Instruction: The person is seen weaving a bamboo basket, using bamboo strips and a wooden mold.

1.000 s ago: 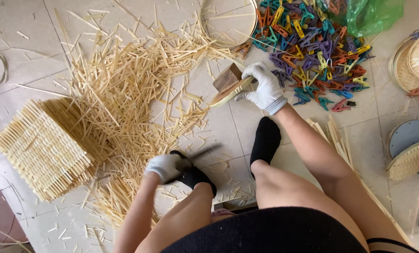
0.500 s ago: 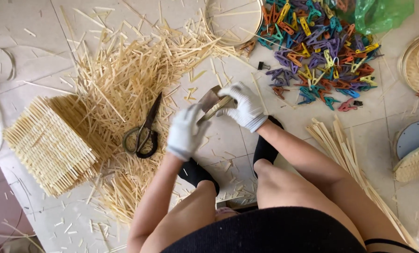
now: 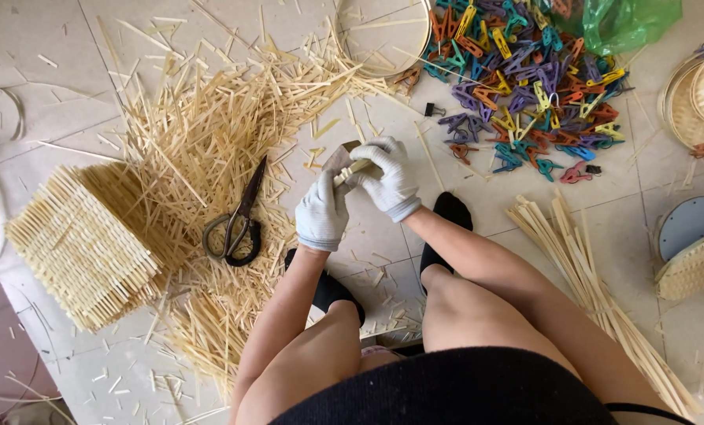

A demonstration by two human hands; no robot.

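Note:
Both my hands wear white cloth gloves and meet above the tiled floor. My right hand [image 3: 390,179] and my left hand [image 3: 323,211] together grip a small brown block with a pale bamboo strip [image 3: 346,163] across it. Dark metal scissors [image 3: 238,223] lie on the floor to the left, free of either hand, on a heap of cut bamboo slivers [image 3: 210,134]. My feet in black socks rest below the hands.
A woven bamboo panel [image 3: 80,248] lies at the left. A pile of coloured clothes pegs [image 3: 525,86] and a green bag [image 3: 628,20] sit top right. Long bamboo strips [image 3: 596,291] lie at the right, with round woven baskets [image 3: 702,94] and a hoop [image 3: 383,35].
My left hand let go of the scissors, which now lie on the floor, and rose to join my right hand on the block and strip. My right hand came nearer.

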